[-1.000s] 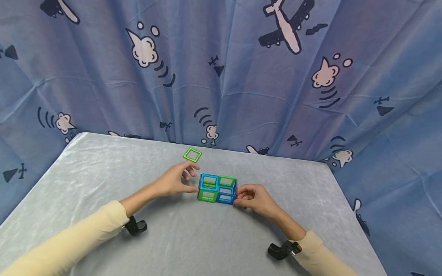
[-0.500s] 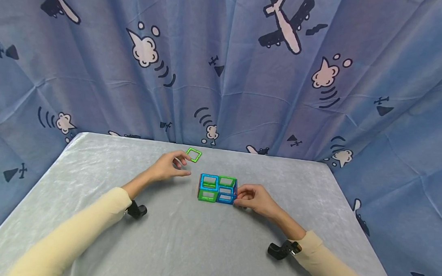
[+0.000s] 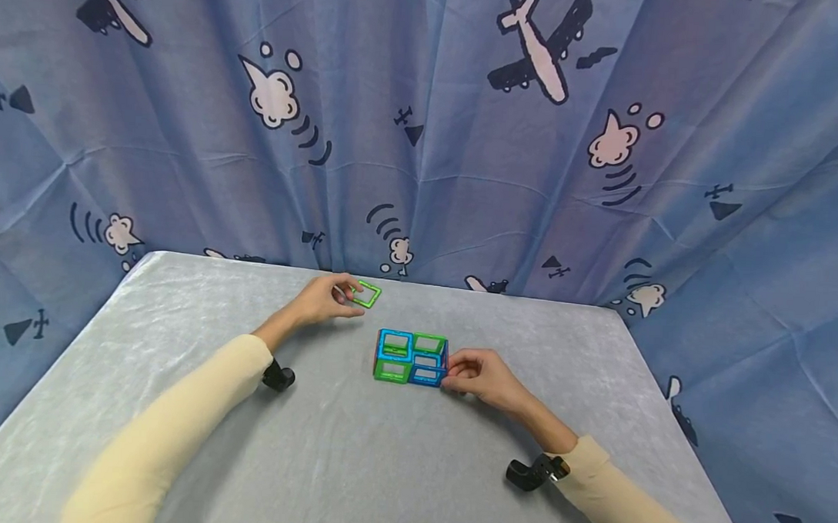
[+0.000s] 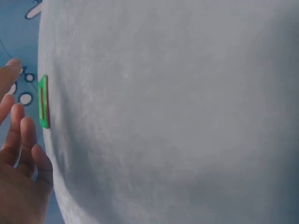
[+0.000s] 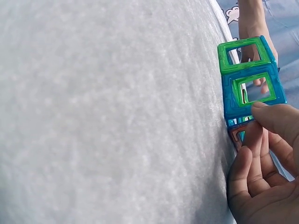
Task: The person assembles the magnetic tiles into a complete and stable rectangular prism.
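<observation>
In the head view, a low block of magnetic tiles (image 3: 412, 358), blue and green open squares, stands on the table. My right hand (image 3: 484, 378) holds its right end; in the right wrist view the thumb (image 5: 275, 116) lies on the blue front tile (image 5: 230, 95) and the index finger is at the reddish end tile (image 5: 236, 134). A single green square tile (image 3: 369, 302) lies flat farther back. My left hand (image 3: 324, 298) reaches over its left edge, fingers loosely bent and thumb apart. In the left wrist view, that hand (image 4: 23, 172) is beside the green tile (image 4: 44, 101).
A pale grey cloth covers the table (image 3: 384, 460). Its back edge runs just behind the loose green tile. A blue curtain (image 3: 423, 138) printed with airplanes hangs right behind and around the table. Each wrist wears a black camera (image 3: 279, 376).
My left hand has left the block's left side and moved back and left to the loose green tile. The right hand and the block have stayed in place.
</observation>
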A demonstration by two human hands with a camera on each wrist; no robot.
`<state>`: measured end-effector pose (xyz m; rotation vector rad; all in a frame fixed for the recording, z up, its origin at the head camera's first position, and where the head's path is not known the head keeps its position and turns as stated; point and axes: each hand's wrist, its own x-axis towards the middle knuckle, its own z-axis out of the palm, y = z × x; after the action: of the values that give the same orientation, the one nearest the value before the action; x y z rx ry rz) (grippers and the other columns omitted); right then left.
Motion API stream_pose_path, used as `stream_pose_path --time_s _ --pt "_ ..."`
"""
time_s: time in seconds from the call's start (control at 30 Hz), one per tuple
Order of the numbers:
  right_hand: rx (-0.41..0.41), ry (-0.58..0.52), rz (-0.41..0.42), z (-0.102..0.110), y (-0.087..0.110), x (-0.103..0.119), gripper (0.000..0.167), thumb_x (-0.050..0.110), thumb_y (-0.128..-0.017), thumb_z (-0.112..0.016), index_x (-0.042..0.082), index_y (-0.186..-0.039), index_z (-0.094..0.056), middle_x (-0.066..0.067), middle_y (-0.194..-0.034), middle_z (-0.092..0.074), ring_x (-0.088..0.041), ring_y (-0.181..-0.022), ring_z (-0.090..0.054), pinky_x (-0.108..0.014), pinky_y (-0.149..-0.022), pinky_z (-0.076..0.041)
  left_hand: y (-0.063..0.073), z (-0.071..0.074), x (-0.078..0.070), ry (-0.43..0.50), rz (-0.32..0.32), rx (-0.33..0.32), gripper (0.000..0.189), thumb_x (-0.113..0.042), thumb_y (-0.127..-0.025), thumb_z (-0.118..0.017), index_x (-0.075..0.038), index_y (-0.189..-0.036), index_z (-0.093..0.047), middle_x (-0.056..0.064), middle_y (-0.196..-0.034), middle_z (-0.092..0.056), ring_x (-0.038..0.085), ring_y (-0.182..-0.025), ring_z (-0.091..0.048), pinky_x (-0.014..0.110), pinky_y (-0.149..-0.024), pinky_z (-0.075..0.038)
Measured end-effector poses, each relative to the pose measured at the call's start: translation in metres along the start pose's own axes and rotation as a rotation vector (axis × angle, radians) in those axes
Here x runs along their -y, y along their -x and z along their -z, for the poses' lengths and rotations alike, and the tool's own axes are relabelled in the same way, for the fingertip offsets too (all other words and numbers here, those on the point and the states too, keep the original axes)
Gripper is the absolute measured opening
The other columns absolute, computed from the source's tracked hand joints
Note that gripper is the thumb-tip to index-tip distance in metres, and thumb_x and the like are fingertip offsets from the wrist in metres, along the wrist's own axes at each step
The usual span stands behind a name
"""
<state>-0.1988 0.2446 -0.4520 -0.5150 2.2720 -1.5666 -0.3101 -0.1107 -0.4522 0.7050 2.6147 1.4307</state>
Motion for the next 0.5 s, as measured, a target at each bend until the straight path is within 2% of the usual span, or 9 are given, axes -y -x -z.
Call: stream_pose_path --time_s 0.13,0.3,0.5 --pt "-0.002 -0.005 -0.001 -0.001 0.0 0.0 0.021 -0.004 -0.089 -0.076 -0.01 -0.107 -0.069 -0.016 -0.091 -0.069 -0.013 -0.071 -0.062 -0.024 -0.062 -0.052 -0.008 0.0 0.007 -0.039 0.016 0.0 0.039 -0.009 -0.082 -0.087 0.003 -0.115 -0.07 0.015 -0.098 -0.066 0.027 -0.088 -0.063 0.04 -0.08 -0.052" --pt "0.0 -0.007 -0.019 -0.002 0.0 0.002 0.019 -0.004 -0.09 -0.075 -0.009 -0.107 -0.069 -0.017 -0.092 -0.068 -0.013 -0.071 -0.061 -0.023 -0.062 -0.051 -0.017 0.002 0.016 -0.082 0.039 -0.02 0.033 -0.01 -0.08 -0.089 0.001 -0.108 -0.074 0.012 -0.092 -0.066 0.025 -0.083 -0.062 0.038 -0.077 -0.051" --pt "0.0 -0.011 -0.028 -0.002 0.0 0.003 0.019 -0.004 -0.09 -0.075 -0.009 -0.107 -0.069 -0.018 -0.093 -0.068 -0.013 -0.071 -0.06 -0.023 -0.062 -0.051 -0.023 0.001 0.016 -0.11 0.072 -0.01 0.029 -0.013 -0.079 -0.09 -0.003 -0.103 -0.077 0.009 -0.089 -0.065 0.022 -0.08 -0.058 0.036 -0.075 -0.048"
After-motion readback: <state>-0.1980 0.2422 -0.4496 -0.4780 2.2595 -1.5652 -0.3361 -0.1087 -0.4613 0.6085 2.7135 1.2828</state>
